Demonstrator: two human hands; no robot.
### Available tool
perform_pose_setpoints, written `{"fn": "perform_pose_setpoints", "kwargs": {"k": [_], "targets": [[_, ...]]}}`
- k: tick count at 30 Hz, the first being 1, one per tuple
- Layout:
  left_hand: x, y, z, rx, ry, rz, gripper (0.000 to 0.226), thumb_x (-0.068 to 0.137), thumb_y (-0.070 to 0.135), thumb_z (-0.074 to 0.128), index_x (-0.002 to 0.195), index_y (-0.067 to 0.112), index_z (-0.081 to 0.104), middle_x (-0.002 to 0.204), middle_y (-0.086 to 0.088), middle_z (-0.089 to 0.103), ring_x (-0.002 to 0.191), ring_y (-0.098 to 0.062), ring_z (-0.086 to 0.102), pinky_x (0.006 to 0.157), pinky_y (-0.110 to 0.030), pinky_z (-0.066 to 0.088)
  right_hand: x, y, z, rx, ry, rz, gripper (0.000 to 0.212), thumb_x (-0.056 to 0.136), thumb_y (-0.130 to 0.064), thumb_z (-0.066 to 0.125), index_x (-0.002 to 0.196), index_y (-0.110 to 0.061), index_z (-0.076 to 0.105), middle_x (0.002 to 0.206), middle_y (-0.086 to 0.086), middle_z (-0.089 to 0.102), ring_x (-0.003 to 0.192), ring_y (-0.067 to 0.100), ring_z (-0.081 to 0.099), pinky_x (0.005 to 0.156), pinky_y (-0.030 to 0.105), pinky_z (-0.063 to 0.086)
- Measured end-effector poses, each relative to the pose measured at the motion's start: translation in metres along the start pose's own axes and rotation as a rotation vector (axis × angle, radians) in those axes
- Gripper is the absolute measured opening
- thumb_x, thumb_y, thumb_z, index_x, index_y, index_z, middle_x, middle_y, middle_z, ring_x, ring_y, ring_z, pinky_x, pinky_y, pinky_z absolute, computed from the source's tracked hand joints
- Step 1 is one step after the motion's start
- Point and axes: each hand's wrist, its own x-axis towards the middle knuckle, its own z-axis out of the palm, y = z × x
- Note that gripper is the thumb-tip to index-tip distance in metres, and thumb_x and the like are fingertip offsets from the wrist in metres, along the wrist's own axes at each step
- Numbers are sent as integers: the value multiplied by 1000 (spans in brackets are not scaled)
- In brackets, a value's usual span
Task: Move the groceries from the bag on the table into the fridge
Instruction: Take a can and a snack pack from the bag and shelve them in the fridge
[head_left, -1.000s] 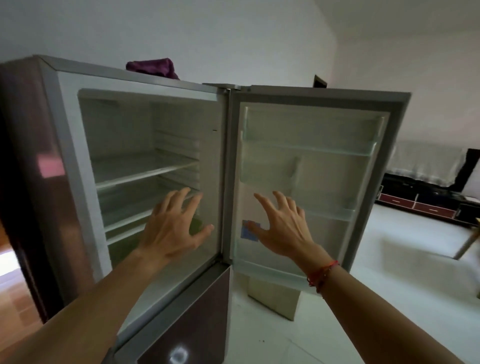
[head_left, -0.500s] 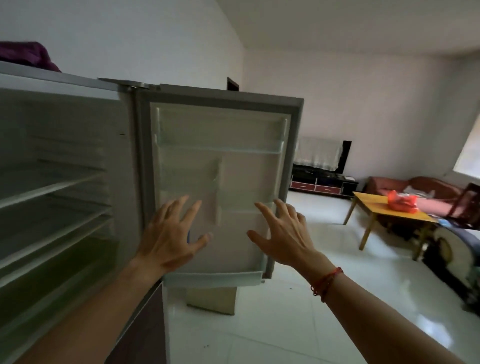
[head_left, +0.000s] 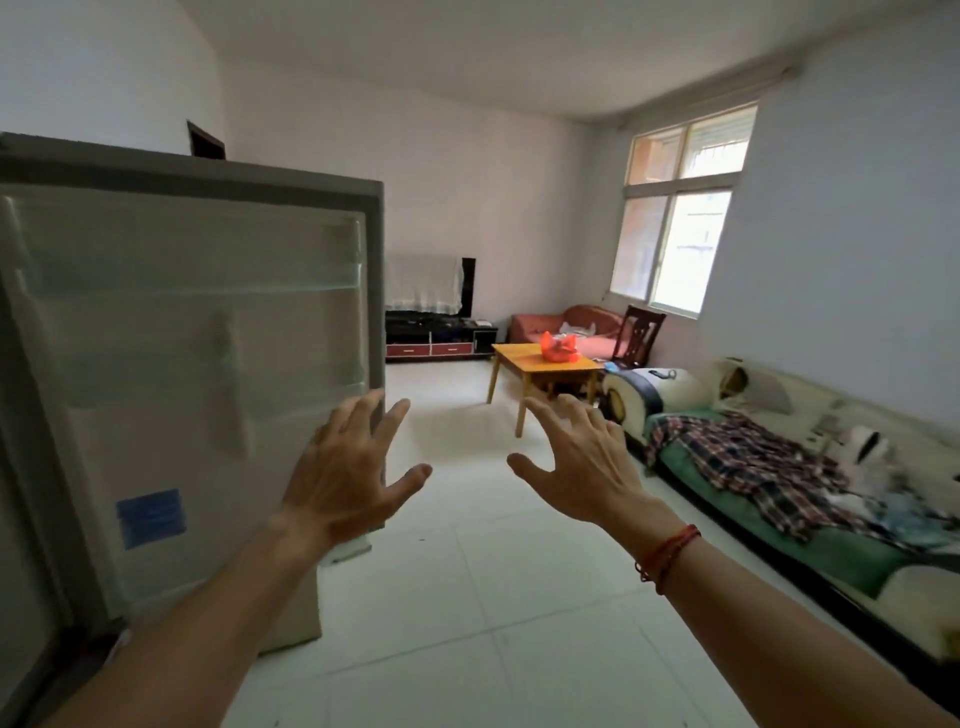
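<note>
The open fridge door (head_left: 197, 322) fills the left of the view, its inner shelves bare; the fridge's inside is out of frame. Far across the room an orange-red bag (head_left: 559, 347) sits on a yellow wooden table (head_left: 540, 366). My left hand (head_left: 349, 475) is raised in front of the door's right edge, fingers spread, holding nothing. My right hand (head_left: 579, 462) is raised beside it over the white floor, fingers spread and empty, with a red string on the wrist.
A sofa (head_left: 810, 467) with a plaid blanket runs along the right wall. A dark chair (head_left: 641, 332) and a red couch (head_left: 566, 325) stand behind the table. A TV stand (head_left: 439, 335) is at the far wall. White tiled floor (head_left: 467, 519) stretches between me and the table.
The view has swung right, away from the fridge's inside toward the room. The table with the bag is now near the centre. Both hands stay raised and empty.
</note>
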Motion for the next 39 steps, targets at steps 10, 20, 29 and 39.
{"fn": "perform_pose_setpoints", "kwargs": {"k": [10, 20, 29, 39], "targets": [[52, 100, 30, -130, 33, 210, 79, 86, 69, 39, 142, 15, 48, 143, -17, 49, 128, -36, 49, 96, -51, 48, -54, 98, -32, -89, 46, 224, 79, 85, -74, 37, 152, -34, 31, 139, 10, 46, 121, 30, 48, 96, 48, 45], [73, 156, 52, -147, 27, 258, 80, 85, 71, 40, 141, 15, 49, 142, -18, 50, 128, -36, 50, 95, -48, 49, -66, 151, -32, -100, 40, 266, 74, 92, -71, 42, 156, -36, 24, 153, 12, 35, 133, 32, 40, 103, 49, 39], [92, 175, 75, -129, 34, 250, 81, 85, 72, 39, 143, 16, 48, 144, -19, 48, 129, -38, 49, 95, -52, 48, -64, 197, -25, -87, 38, 274, 73, 91, -71, 42, 154, -37, 26, 151, 11, 38, 131, 31, 43, 103, 50, 40], [111, 208, 111, -126, -10, 263, 82, 85, 70, 36, 145, 14, 44, 145, -20, 45, 131, -37, 44, 99, -51, 44, -57, 242, -3, -72, -27, 268, 72, 91, -70, 45, 153, -35, 29, 150, 12, 39, 132, 35, 43, 105, 56, 40]]}}
